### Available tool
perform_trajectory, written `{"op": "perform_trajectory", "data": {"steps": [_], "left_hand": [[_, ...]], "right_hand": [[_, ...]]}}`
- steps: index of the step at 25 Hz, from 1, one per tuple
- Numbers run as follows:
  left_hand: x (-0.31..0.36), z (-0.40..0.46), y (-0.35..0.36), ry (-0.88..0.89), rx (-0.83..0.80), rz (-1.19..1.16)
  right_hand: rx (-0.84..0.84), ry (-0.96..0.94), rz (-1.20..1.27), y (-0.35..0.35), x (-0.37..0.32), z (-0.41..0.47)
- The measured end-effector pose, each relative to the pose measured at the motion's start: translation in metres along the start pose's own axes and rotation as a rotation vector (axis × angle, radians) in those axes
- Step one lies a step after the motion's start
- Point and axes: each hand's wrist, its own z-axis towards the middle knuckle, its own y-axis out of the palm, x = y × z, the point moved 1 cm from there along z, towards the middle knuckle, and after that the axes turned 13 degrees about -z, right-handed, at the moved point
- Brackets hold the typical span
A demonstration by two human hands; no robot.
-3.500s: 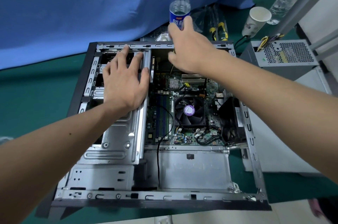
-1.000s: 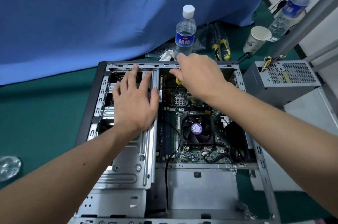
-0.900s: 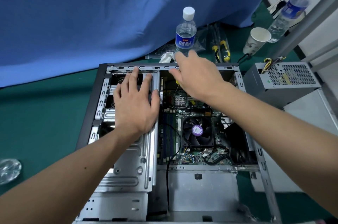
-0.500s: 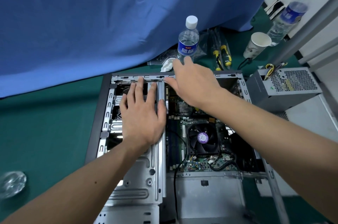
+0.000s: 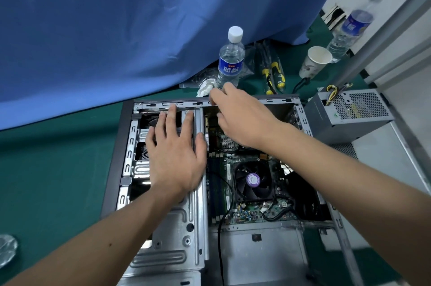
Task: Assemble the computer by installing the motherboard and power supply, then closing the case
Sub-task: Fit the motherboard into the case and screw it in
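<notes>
The open case (image 5: 116, 157) lies on its side, near end cut off by the frame. The motherboard (image 5: 245, 206) sits inside, far part hidden under the right hand (image 5: 242, 120), whose grip cannot be told. The power supply (image 5: 349, 115) stands outside, right of the case. The left hand (image 5: 175, 155) presses flat, fingers spread, on the drive cage (image 5: 172, 239).

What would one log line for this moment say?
left hand flat on drive cage | right hand at case far edge | power supply outside
</notes>
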Motion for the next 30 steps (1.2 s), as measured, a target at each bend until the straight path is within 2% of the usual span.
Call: {"op": "perform_trajectory", "data": {"steps": [3,4,7,9,13,17,19,22,24,27,30], "left_hand": [[0.002,0.000,0.001,-0.002,-0.003,0.005],[0.002,0.000,0.001,-0.002,-0.007,0.007],[0.001,0.000,0.001,-0.004,-0.008,0.014],[0.001,0.000,0.000,-0.009,-0.005,0.014],[0.003,-0.001,0.000,-0.006,-0.003,0.013],[0.002,-0.001,0.000,-0.005,0.004,0.019],[0.002,-0.001,0.000,-0.005,0.007,0.016],[0.004,0.000,0.000,-0.003,0.007,0.009],[0.003,-0.001,-0.001,-0.004,0.000,0.013],[0.002,0.000,-0.002,-0.002,0.001,0.018],[0.003,-0.001,-0.003,-0.005,-0.006,0.011]], "right_hand": [[0.064,0.166,-0.212,-0.001,0.010,-0.003],[0.053,0.209,-0.212,-0.002,0.014,-0.002],[-0.009,0.096,0.027,-0.002,0.015,-0.003],[-0.016,-0.006,0.020,-0.001,0.010,-0.005],[0.031,0.145,-0.255,-0.002,0.010,-0.001],[-0.026,0.052,0.070,-0.004,0.007,-0.002],[-0.029,0.015,0.036,-0.001,0.005,-0.007],[0.027,0.151,-0.210,-0.001,0.008,-0.005],[0.022,0.189,-0.144,-0.002,0.011,-0.002],[-0.045,0.076,0.104,-0.003,0.011,-0.003],[-0.009,0.070,-0.059,0.001,0.008,-0.007]]}}
